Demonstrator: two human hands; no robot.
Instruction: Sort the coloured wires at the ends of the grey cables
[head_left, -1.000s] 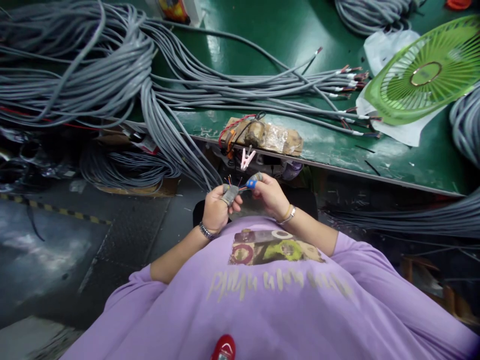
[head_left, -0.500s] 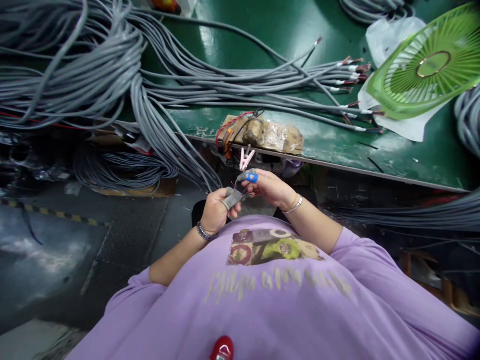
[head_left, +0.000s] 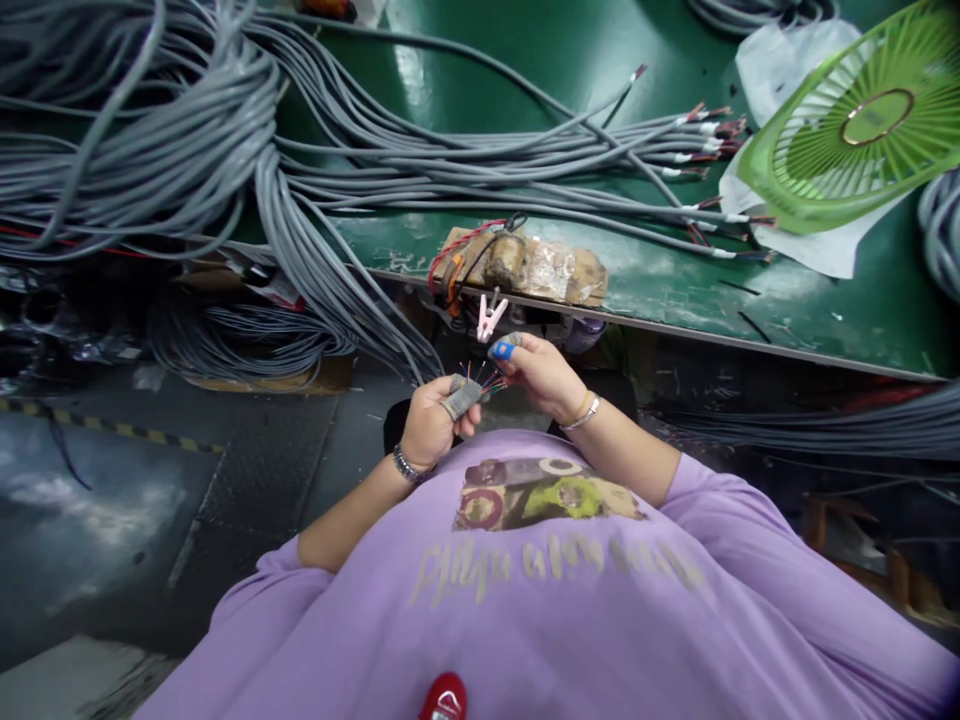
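Coloured wires [head_left: 493, 384], in left fingers [head_left: 461, 399], coiled cables [head_left: 247, 342] over cardboard [head_left: 324, 379]

the left hand [head_left: 432, 422] grips thin coloured wires [head_left: 493, 384] just beside the right hand [head_left: 546, 378].

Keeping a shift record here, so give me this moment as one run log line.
left hand: holding coloured wires; right hand: close beside them, contact unclear; grey cables: on green bench
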